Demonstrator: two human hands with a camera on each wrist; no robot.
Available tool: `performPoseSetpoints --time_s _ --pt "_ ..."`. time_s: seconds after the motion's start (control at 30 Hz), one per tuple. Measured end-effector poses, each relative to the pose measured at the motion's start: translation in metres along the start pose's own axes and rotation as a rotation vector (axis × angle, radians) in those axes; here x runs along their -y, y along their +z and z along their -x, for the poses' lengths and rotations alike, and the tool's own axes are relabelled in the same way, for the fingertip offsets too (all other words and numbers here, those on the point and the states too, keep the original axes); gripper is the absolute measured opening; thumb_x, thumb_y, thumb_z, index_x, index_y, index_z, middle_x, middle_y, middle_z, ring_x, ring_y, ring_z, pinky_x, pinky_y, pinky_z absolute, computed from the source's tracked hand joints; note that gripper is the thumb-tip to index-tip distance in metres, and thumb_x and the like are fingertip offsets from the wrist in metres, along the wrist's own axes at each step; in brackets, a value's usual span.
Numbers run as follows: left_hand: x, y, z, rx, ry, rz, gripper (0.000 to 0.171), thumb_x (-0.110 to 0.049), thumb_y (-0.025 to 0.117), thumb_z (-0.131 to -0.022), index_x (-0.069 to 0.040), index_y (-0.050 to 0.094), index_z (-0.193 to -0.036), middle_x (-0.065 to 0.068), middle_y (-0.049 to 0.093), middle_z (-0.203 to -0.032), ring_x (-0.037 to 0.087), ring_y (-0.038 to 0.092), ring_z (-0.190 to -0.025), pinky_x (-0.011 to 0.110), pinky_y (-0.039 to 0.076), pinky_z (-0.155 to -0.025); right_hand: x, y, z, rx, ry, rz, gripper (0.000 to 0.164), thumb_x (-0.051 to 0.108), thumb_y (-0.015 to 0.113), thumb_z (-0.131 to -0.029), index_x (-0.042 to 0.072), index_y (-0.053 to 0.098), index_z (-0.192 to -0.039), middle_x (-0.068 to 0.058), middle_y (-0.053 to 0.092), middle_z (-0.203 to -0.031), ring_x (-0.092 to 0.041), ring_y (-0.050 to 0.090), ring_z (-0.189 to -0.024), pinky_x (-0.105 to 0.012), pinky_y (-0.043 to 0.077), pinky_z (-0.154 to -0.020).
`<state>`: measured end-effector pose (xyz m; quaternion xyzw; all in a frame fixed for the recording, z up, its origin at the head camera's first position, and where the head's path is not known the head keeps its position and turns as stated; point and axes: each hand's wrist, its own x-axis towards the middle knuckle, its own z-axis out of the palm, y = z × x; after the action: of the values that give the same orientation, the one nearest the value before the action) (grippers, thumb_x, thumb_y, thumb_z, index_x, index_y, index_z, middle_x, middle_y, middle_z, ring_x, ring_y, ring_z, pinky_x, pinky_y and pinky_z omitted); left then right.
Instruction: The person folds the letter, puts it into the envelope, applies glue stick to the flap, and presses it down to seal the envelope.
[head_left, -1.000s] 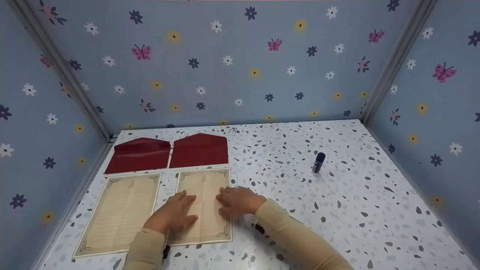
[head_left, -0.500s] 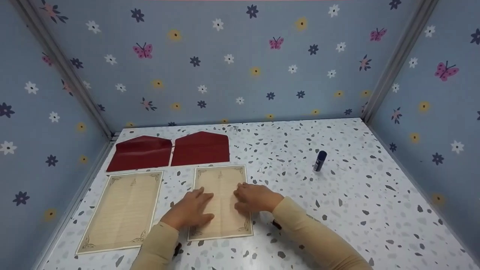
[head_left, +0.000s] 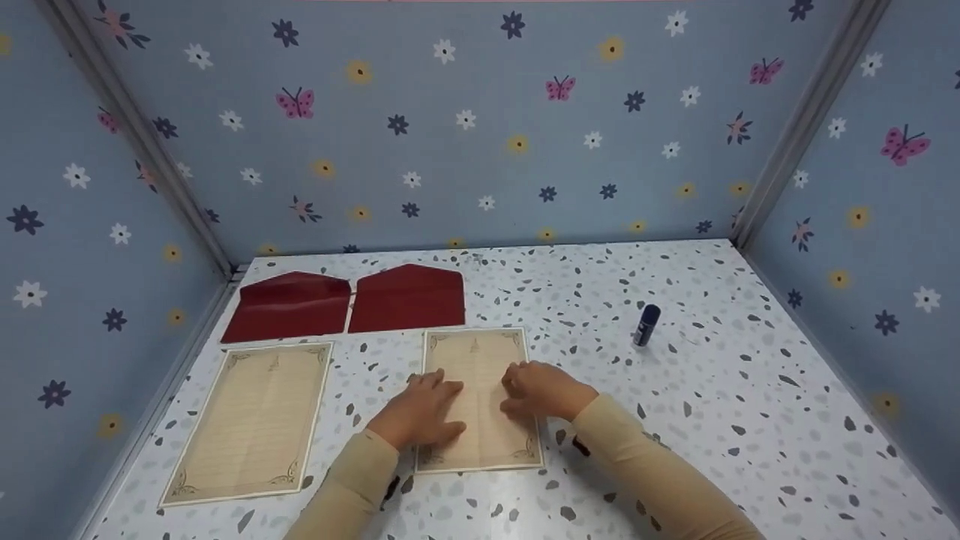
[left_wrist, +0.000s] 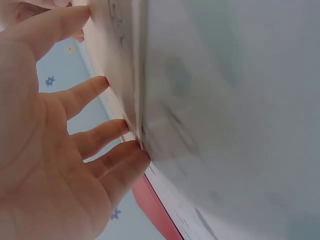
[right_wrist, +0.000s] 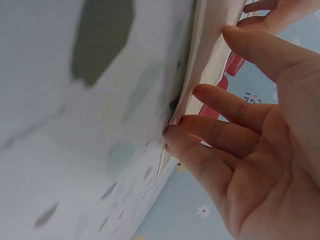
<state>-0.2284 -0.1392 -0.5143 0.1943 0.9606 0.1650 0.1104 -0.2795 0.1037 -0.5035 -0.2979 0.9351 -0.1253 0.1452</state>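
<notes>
A beige sheet of letter paper (head_left: 480, 397) with a white border and corner ornaments lies on the table, a faint crease down its middle. The left hand (head_left: 421, 411) rests its spread fingertips on the sheet's left side. From the other side, the right hand (head_left: 546, 390) touches the right part with its fingertips. In the left wrist view the fingers (left_wrist: 120, 165) meet the paper's edge, little finger at the table. The right wrist view shows the fingers (right_wrist: 200, 150) likewise, with the little finger at the edge and the thumb on the sheet.
A second letter sheet (head_left: 251, 427) lies to the left. Behind are two dark red envelopes (head_left: 289, 311) with flaps raised toward the back wall. A dark blue glue stick (head_left: 646, 325) stands at the right on the speckled white table (head_left: 720, 420). Flowered walls (head_left: 480, 150) enclose the table.
Both hands have slid the letter sheet to the right, away from the second sheet. The envelopes, second sheet and glue stick have stayed in place.
</notes>
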Motion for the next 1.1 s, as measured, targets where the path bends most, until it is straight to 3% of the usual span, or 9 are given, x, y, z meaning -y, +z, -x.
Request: performPoseSetpoints --time_s 0.3,0.63,0.87,1.1 --pt "-0.024 0.006 -0.025 0.018 0.019 -0.048 0.071 -0.048 0.064 -0.092 -0.011 0.046 -0.15 0.024 0.032 -0.156 0.042 0.031 -0.142 0.056 0.037 -0.108 -0.026 -0.008 0.011 -0.023 0.057 -0.03 0.034 0.032 0.076 -0.089 0.008 0.067 -0.111 -0.002 0.064 -0.088 -0.019 0.06 -0.081 -0.037 0.053 -0.077" --pt "-0.037 0.009 -0.041 0.041 0.01 -0.062 0.073 -0.051 0.063 -0.092 -0.013 0.044 -0.151 0.023 0.031 -0.157 0.041 0.028 -0.143 0.054 0.035 -0.11 -0.044 -0.012 0.015 -0.045 0.102 -0.066 0.034 0.03 0.079 -0.086 0.009 0.068 -0.111 0.0 0.064 -0.086 -0.018 0.06 -0.079 -0.036 0.052 -0.077" --pt "-0.039 0.008 -0.04 0.04 0.015 -0.056 0.07 -0.047 0.066 -0.093 -0.013 0.047 -0.15 0.022 0.032 -0.157 0.04 0.03 -0.143 0.053 0.036 -0.11 -0.049 -0.012 0.013 -0.038 0.112 -0.093 0.035 0.03 0.08 -0.085 0.01 0.068 -0.111 0.001 0.063 -0.083 -0.016 0.059 -0.075 -0.035 0.052 -0.073" --pt "-0.039 0.01 -0.025 0.028 0.089 -0.066 0.062 -0.041 0.066 -0.093 -0.012 0.052 -0.146 0.019 0.037 -0.155 0.036 0.034 -0.143 0.049 0.036 -0.111 -0.048 -0.013 0.014 -0.045 0.104 -0.087 0.036 0.03 0.081 -0.085 0.008 0.068 -0.112 0.001 0.062 -0.082 -0.017 0.058 -0.074 -0.035 0.052 -0.072"
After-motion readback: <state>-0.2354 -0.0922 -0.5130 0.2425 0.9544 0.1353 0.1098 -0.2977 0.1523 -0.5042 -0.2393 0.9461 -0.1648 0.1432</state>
